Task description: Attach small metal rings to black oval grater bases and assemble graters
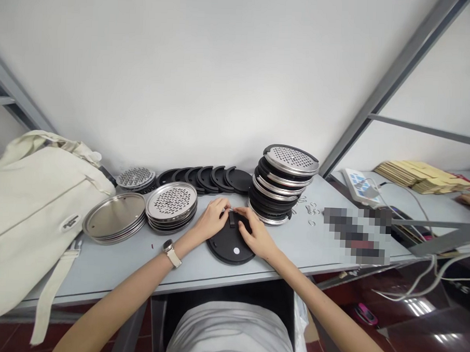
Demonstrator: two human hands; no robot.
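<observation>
Round black disc [224, 252] is lying flat on the grey table [126, 257] at lower centre of frame, in front of the overlapping row of black pieces [240, 181] and beside the tall mixed stack [276, 198] at centre right. Left hand [213, 219] is reaching over its upper left edge; right hand [259, 238] is lying over its upper right, thumb spreading inward across the face. Fingertips of both hands are meeting near the upper rim, by a raised black strip [232, 220] and a small shiny part [230, 209]. Grip: thumb and fingers of the right hand are standing apart at the face; cannot tell whether either hand is pinching the shiny part, since the fingers are covering it. Handling, by judgement: disc is looking like moulded plastic, so probably fairly light and stiff, not bending under finger pressure; smooth face is likely offering little friction, and pushing on one edge could be sliding or turning it. Best hold is probably both sides of the rim, thumbs on top, fingers under the edge; the raised strip is seeming a poorer lifting point. Shiny part is appearing thin and hard, probably slippery, and is likely needing a fingertip pinch at its edges. Material of its inner fit: not visible.
</observation>
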